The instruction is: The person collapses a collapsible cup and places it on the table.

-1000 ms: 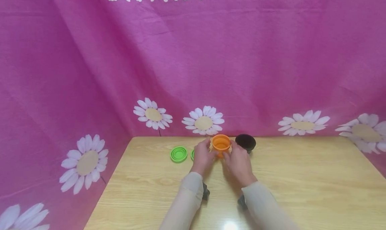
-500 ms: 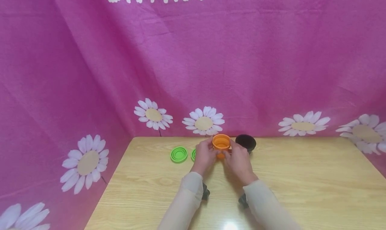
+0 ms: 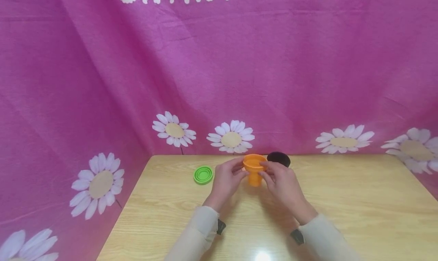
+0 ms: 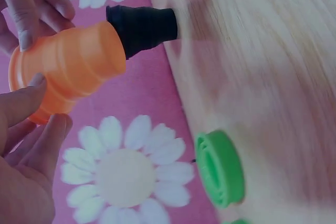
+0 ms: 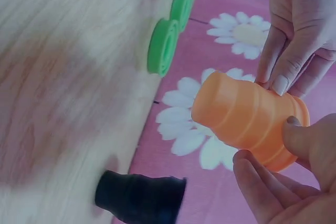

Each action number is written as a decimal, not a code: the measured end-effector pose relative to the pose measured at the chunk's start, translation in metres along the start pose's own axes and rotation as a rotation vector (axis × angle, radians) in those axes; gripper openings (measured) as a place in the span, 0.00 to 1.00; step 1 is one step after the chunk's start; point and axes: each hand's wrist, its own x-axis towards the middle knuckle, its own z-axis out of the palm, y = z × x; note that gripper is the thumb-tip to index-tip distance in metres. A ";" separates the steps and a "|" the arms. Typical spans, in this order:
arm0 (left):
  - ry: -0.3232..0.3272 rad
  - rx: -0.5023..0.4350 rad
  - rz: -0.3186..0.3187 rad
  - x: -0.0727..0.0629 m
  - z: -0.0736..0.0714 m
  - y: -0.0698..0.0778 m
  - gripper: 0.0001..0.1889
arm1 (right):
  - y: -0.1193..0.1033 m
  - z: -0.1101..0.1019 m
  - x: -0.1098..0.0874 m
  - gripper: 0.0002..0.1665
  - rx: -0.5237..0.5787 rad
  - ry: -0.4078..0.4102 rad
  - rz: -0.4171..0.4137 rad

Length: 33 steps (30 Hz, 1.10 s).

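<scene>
An orange collapsible cup (image 3: 254,171) stands stretched out with its wide rim up, held between both hands at the back of the table. My left hand (image 3: 226,181) pinches its rim from the left, thumb in front. On the opposite side, my right hand (image 3: 285,183) grips the rim with thumb and fingers. Both wrist views show the ribbed wall of the orange cup (image 4: 73,64) and its narrow base off the tabletop. Just behind the right hand is a black collapsible cup (image 5: 139,196), upright and extended, partly hidden in the head view.
Flattened on the table (image 3: 164,211), a green collapsible cup (image 3: 203,175) lies left of the hands. A second flattened green cup (image 5: 163,47) shows in the right wrist view; the left hand hides it in the head view. A pink flowered cloth (image 3: 273,82) hangs behind the table's back edge.
Both hands have drawn slightly nearer and spread apart at the wrists, bringing the orange cup along. More of its lower part shows now. The left hand has come to cover the second green cup.
</scene>
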 end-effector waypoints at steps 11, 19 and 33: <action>0.003 0.345 0.657 -0.014 -0.016 0.016 0.19 | -0.010 -0.021 -0.019 0.19 0.015 0.105 -0.166; -0.020 0.416 0.684 -0.016 -0.016 0.024 0.14 | -0.010 -0.032 -0.020 0.27 -0.181 0.136 -0.343; -0.021 0.448 0.696 -0.022 -0.013 0.029 0.13 | -0.011 -0.041 -0.016 0.28 -0.279 0.186 -0.588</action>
